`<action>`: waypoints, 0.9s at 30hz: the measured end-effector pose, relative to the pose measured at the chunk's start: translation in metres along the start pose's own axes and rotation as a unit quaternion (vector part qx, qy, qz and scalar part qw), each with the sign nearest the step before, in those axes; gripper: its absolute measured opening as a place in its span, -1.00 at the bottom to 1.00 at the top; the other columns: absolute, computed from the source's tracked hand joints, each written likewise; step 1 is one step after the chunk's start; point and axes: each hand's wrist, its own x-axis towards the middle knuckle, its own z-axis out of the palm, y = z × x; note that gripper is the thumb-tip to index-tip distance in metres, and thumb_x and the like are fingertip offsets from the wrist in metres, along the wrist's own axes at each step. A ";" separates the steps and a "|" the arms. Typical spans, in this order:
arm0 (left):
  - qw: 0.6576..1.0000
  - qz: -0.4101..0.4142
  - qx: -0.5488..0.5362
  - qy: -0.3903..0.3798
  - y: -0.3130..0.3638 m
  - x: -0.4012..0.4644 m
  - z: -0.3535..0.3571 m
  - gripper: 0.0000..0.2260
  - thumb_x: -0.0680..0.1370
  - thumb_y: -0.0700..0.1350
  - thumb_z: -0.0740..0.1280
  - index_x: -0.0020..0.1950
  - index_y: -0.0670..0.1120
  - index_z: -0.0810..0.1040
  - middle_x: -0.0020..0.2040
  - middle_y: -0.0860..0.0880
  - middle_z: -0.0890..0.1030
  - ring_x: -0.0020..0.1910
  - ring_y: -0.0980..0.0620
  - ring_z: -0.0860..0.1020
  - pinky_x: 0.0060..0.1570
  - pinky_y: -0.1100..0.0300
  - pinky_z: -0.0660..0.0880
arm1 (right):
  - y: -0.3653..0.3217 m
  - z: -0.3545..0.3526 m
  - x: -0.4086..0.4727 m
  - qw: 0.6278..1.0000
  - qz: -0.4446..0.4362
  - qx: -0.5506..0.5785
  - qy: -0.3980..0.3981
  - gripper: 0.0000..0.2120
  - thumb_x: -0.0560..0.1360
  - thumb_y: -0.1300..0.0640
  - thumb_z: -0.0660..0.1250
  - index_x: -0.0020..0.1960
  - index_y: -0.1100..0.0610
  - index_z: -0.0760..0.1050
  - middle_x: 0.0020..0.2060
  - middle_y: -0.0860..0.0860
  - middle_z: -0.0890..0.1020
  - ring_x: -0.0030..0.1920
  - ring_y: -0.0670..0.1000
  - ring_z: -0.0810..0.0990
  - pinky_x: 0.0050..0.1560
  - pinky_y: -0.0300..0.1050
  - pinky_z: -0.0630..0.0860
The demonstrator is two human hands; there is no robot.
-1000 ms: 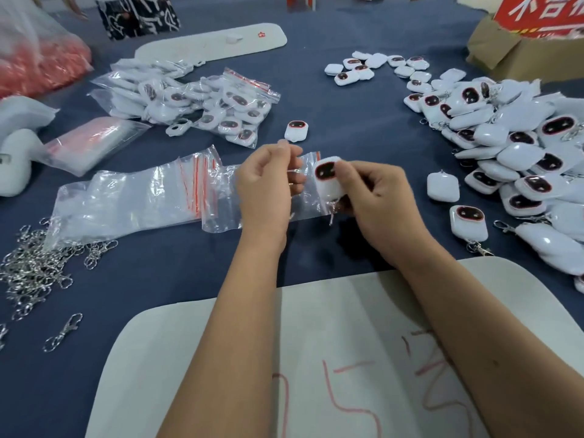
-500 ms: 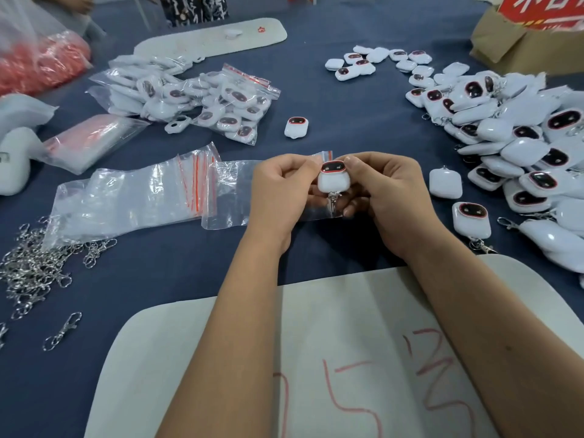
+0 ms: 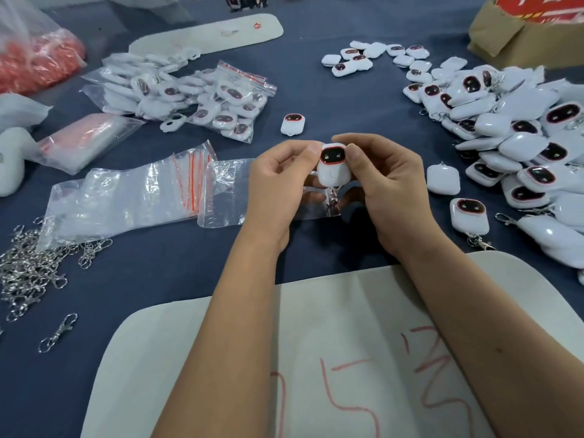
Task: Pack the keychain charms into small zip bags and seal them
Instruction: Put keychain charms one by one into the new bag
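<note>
This looks like a small packing or assembly workshop, perhaps a home one. A blue-covered worktable (image 3: 316, 99) carries bulk stock: a heap of white charms (image 3: 518, 128) at the right, filled zip bags (image 3: 196, 96) far left, loose metal clasps (image 3: 28, 267) near left, a cardboard box (image 3: 518, 42) far right.
</note>
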 end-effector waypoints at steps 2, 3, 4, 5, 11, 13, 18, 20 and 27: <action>1.000 0.006 0.000 -0.005 0.000 0.000 0.000 -0.87 0.64 -0.14 0.37 0.01 -0.12 0.71 -0.13 -0.07 0.70 -0.19 -0.03 0.67 -0.32 0.18 0.56 | 0.000 0.000 -0.001 1.000 -0.012 -0.001 0.003 -0.84 0.67 0.24 0.33 0.13 0.16 0.69 -0.08 0.00 0.77 -0.08 -0.08 0.71 -0.11 -0.27 0.60; 1.000 0.007 0.001 -0.005 0.000 0.000 0.000 -0.87 0.64 -0.14 0.37 0.02 -0.12 0.71 -0.13 -0.08 0.70 -0.19 -0.04 0.67 -0.31 0.18 0.56 | 0.000 0.000 -0.001 1.000 -0.016 -0.001 0.003 -0.84 0.67 0.24 0.33 0.13 0.15 0.69 -0.09 -0.01 0.77 -0.09 -0.08 0.71 -0.11 -0.26 0.60; 1.000 0.008 0.002 -0.005 0.000 0.000 0.000 -0.87 0.64 -0.14 0.37 0.02 -0.13 0.71 -0.13 -0.08 0.70 -0.18 -0.06 0.67 -0.30 0.16 0.57 | -0.001 0.001 -0.001 1.000 -0.018 0.000 0.003 -0.84 0.67 0.24 0.33 0.12 0.13 0.69 -0.09 -0.01 0.76 -0.09 -0.07 0.71 -0.11 -0.25 0.60; 1.000 0.007 0.004 -0.006 0.000 0.000 0.000 -0.87 0.64 -0.13 0.37 0.03 -0.13 0.71 -0.12 -0.09 0.70 -0.17 -0.07 0.68 -0.29 0.14 0.57 | -0.001 0.001 -0.002 1.000 -0.019 0.000 0.004 -0.84 0.67 0.23 0.33 0.12 0.12 0.69 -0.09 -0.01 0.76 -0.09 -0.07 0.71 -0.11 -0.24 0.60; 1.000 -0.002 0.025 0.002 0.000 -0.003 0.003 -0.87 0.64 -0.14 0.39 0.05 -0.18 0.69 -0.17 -0.11 0.67 -0.22 -0.04 0.63 -0.32 0.20 0.56 | 0.000 0.001 -0.001 0.999 0.008 -0.024 0.026 -0.85 0.67 0.20 0.34 0.11 0.10 0.68 -0.16 -0.01 0.75 -0.20 -0.02 0.70 -0.24 -0.08 0.66; 0.999 0.003 0.044 -0.001 -0.001 -0.003 0.006 -0.90 0.62 -0.18 0.42 0.06 -0.19 0.67 -0.23 -0.07 0.67 -0.30 0.03 0.62 -0.33 0.20 0.57 | 0.001 0.000 -0.001 0.998 0.036 -0.016 0.046 -0.88 0.67 0.20 0.34 0.12 0.12 0.65 -0.23 0.03 0.73 -0.29 0.01 0.69 -0.33 -0.07 0.65; 0.992 0.029 0.121 0.009 -0.006 -0.003 0.016 -0.90 0.56 -0.22 0.48 0.03 -0.09 0.62 -0.17 -0.16 0.68 -0.32 -0.02 0.67 -0.31 0.11 0.63 | 0.002 -0.003 0.004 0.994 0.084 0.043 0.062 -0.88 0.63 0.22 0.40 0.17 0.16 0.60 -0.21 0.07 0.73 -0.27 0.02 0.68 -0.22 -0.10 0.64; 0.992 0.034 0.120 0.033 -0.007 -0.001 0.018 -0.90 0.55 -0.20 0.50 -0.03 -0.06 0.62 -0.16 -0.18 0.70 -0.30 -0.05 0.70 -0.31 0.10 0.63 | 0.003 -0.004 0.004 0.993 0.093 0.062 0.036 -0.78 0.59 0.25 0.44 0.22 0.14 0.58 -0.19 0.06 0.73 -0.24 0.02 0.71 -0.17 -0.10 0.65; 0.989 0.044 0.128 0.054 -0.008 0.000 0.019 -0.92 0.55 -0.23 0.49 0.02 -0.13 0.66 -0.18 -0.15 0.72 -0.30 -0.03 0.68 -0.25 0.04 0.67 | 0.005 -0.004 0.007 0.993 0.090 0.060 0.051 -0.77 0.58 0.28 0.46 0.23 0.21 0.63 -0.11 0.11 0.76 -0.26 -0.01 0.68 -0.21 -0.19 0.61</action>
